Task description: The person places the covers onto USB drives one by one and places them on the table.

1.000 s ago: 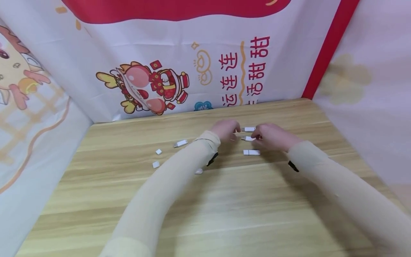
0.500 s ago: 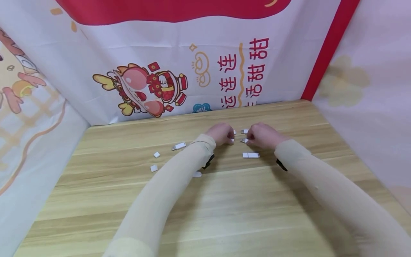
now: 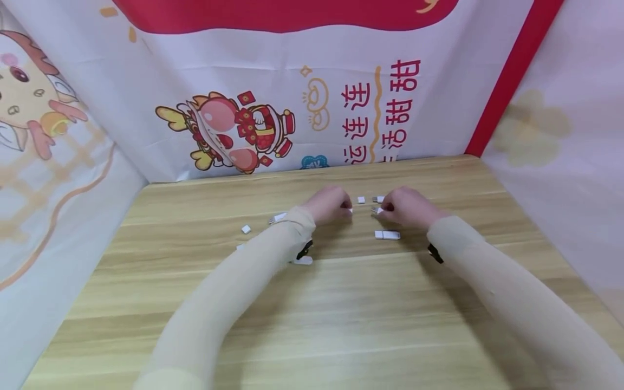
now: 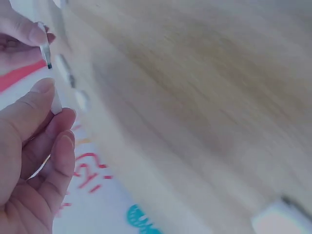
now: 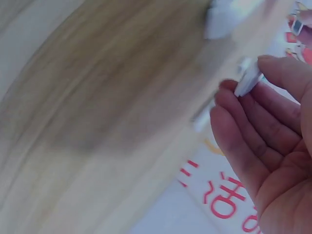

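Observation:
My left hand point(image 3: 330, 207) pinches a small white cap point(image 4: 56, 103) between thumb and fingers. Facing it, my right hand point(image 3: 409, 208) grips a white USB stick point(image 5: 249, 80), its bare metal plug pointing at the cap. A gap separates plug and cap. Just behind on the table lie a loose white cap point(image 3: 361, 200) and an uncapped USB stick point(image 3: 378, 199), partly covered by my right hand. A capped USB stick point(image 3: 387, 235) rests nearer, below the right hand.
Left of my left hand lie an uncapped USB stick point(image 3: 278, 218) and a small cap point(image 3: 246, 229). Another white piece point(image 3: 240, 247) and a white stick point(image 3: 303, 260) are partly hidden by the left sleeve. A printed cloth point(image 3: 273, 54) hangs behind the wooden table point(image 3: 341, 325).
My left hand has drawn left with a cap, uncovering the loose cap on the table. The right hand still holds its USB stick. The head view has shifted slightly.

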Available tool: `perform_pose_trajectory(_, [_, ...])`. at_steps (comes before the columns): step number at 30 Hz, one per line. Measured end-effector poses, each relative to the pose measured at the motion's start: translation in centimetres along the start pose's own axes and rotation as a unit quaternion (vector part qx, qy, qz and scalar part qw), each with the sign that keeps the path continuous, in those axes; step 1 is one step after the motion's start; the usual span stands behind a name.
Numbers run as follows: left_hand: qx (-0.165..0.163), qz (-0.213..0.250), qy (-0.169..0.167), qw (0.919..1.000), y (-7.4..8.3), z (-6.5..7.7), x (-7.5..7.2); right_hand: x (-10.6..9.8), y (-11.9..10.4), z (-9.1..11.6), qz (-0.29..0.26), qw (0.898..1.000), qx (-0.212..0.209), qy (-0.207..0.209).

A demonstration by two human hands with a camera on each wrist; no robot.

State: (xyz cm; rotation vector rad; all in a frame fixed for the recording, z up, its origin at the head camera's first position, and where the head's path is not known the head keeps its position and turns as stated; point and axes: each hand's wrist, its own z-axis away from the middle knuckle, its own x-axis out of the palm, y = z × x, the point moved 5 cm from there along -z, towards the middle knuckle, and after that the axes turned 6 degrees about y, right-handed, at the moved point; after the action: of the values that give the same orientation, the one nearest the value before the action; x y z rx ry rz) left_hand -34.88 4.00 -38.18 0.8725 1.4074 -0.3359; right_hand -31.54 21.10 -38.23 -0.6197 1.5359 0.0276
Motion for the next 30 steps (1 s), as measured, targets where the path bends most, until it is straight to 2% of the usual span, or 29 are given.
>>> perform_pose_trajectory(4, [0.053, -0.019, 0.02, 0.9982, 1.6, 3.5, -1.8, -0.9, -1.6, 0.8, -0.005, 0.999, -0.028, 0.026])
perform_pose_trajectory(8, [0.107, -0.039, 0.051, 0.9922, 3.1, 7.5, -3.6, -1.5, -3.5, 2.2, -0.014, 0.997, -0.049, 0.057])
perform_pose_trajectory(11, [0.129, -0.05, 0.074, 0.9876, 4.1, 10.6, -4.8, -1.8, -5.4, 3.8, -0.016, 0.994, -0.068, 0.079])
perform_pose_trajectory(16, [0.149, -0.067, 0.114, 0.98, 5.3, 15.0, -5.8, -1.9, -8.6, 6.5, 0.004, 0.982, -0.14, 0.123])
perform_pose_trajectory(22, [0.152, -0.062, 0.146, 0.9757, 6.6, 18.9, -6.0, -1.6, -11.3, 9.2, -0.002, 0.968, -0.2, 0.155])
perform_pose_trajectory(26, [0.168, -0.057, 0.182, 0.9672, 7.3, 21.2, -6.3, -1.3, -12.8, 10.6, -0.003, 0.955, -0.238, 0.177])
perform_pose_trajectory(30, [0.178, -0.057, 0.213, 0.959, 7.5, 22.8, -6.3, -1.1, -14.0, 11.9, -0.006, 0.943, -0.268, 0.196])
